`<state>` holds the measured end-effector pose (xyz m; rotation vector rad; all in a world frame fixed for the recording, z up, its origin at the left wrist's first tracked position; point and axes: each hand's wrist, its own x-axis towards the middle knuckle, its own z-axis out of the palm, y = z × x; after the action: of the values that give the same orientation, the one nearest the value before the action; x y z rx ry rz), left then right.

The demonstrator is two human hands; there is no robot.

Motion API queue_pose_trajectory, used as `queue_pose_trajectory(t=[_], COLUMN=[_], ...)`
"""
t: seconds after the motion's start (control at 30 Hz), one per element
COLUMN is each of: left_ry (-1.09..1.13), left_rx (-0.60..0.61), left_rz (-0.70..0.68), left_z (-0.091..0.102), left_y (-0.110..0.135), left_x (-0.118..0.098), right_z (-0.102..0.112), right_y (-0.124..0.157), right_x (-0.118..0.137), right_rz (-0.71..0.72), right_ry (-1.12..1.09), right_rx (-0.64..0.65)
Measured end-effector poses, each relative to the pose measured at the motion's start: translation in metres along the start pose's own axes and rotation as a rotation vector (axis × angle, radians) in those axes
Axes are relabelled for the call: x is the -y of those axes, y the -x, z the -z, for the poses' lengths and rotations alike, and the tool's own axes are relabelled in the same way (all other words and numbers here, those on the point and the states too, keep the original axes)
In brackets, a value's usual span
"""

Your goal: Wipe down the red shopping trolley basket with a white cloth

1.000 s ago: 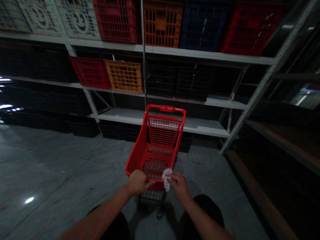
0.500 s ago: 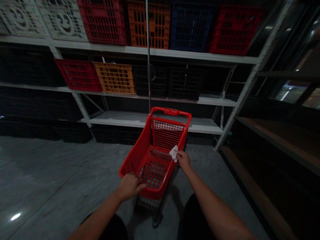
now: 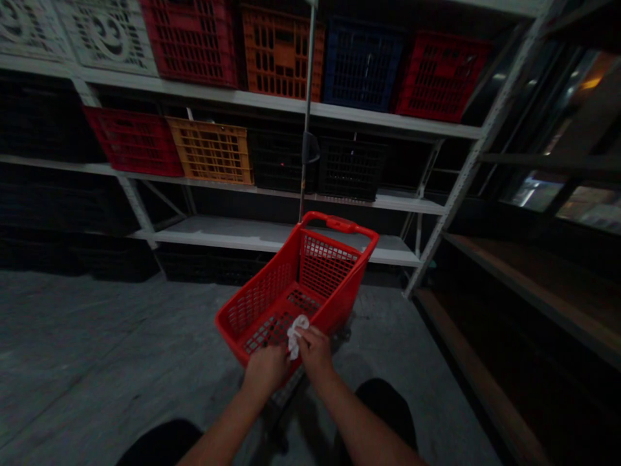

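Observation:
A small red shopping cart [image 3: 272,304] stands on the grey floor in front of me, its handle on the far side. My left hand [image 3: 265,369] grips the cart's near rim with its fingers curled over it. Right beside it, my right hand [image 3: 316,349] pinches a crumpled white cloth [image 3: 295,334] against the same near rim. The basket looks empty inside.
Metal shelving [image 3: 272,103] runs along the back with red, orange, blue, black and white crates. A thin pole [image 3: 305,129] stands behind the cart. A darker wooden shelf unit [image 3: 533,285] lines the right side. My dark-clad knees [image 3: 383,401] show at the bottom.
My right hand brought the cloth back from the cart's right side rim to the near rim beside my left hand. The cart turned slightly, and my view shifted.

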<state>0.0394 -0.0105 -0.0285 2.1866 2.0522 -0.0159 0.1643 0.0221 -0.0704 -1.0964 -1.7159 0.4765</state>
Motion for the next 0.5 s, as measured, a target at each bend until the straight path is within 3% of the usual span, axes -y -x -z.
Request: queue_pose_trajectory(t=[0.1, 0.23, 0.3, 0.37, 0.5], left_ry=[-0.033, -0.045, -0.057, -0.060, -0.063], left_rx=[-0.059, -0.079, -0.087, -0.094, -0.106], left_rz=[-0.042, -0.084, -0.085, -0.082, -0.082], left_z=[-0.001, -0.006, -0.008, -0.009, -0.009], left_y=[0.000, 0.001, 0.001, 0.000, -0.002], left_x=[0.005, 0.006, 0.005, 0.005, 0.007], right_z=[0.028, 0.080, 0.091, 0.088, 0.054], right_y=[-0.031, -0.086, -0.098, -0.095, -0.058], right_x=[-0.020, -0.054, -0.062, -0.061, -0.044], right_rz=[-0.072, -0.198, -0.221, -0.233, -0.236], right_ry=[0.091, 0.154, 0.124, 0.113, 0.082], right_rx=[-0.051, -0.245, -0.296, -0.304, -0.192])
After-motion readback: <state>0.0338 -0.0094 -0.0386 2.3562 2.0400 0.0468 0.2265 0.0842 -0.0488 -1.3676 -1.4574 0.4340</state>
